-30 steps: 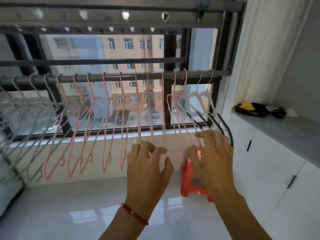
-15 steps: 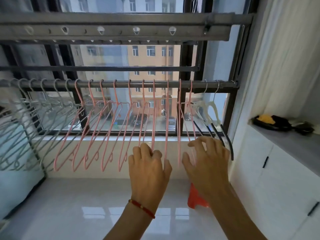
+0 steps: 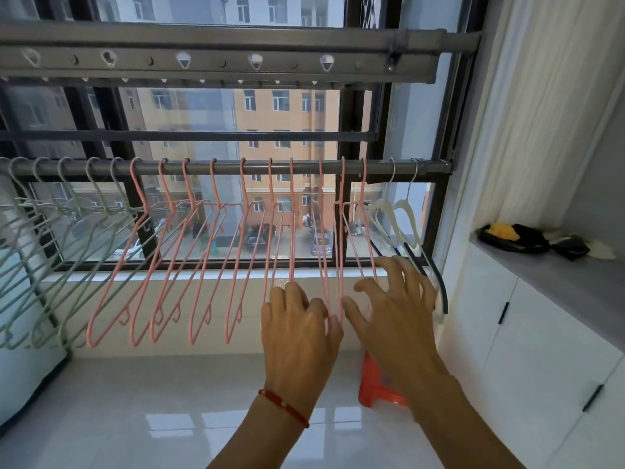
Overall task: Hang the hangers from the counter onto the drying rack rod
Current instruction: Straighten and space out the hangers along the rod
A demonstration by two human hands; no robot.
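A grey drying rack rod (image 3: 378, 166) runs across the window. Several pink hangers (image 3: 236, 252) hang from its middle, several pale green hangers (image 3: 50, 231) at the left, and two white and black hangers (image 3: 411, 231) at the right end. My left hand (image 3: 297, 330) is raised with relaxed fingers against the lower ends of the rightmost pink hangers. My right hand (image 3: 395, 306) is spread, its fingers among the pink and white hangers' lower parts. Neither hand plainly grips anything.
A red plastic stool (image 3: 372, 384) stands on the glossy white floor (image 3: 152, 418) below my right arm. White cabinets (image 3: 541, 350) with a grey counter top (image 3: 575, 275) stand at the right, with a black and yellow bundle (image 3: 510, 235) on top. A perforated rail (image 3: 216, 59) runs overhead.
The view has tilted upward, showing more of the rod and overhead rail. Both hands have risen a little toward the hangers' lower ends; the red stool is now lower in view.
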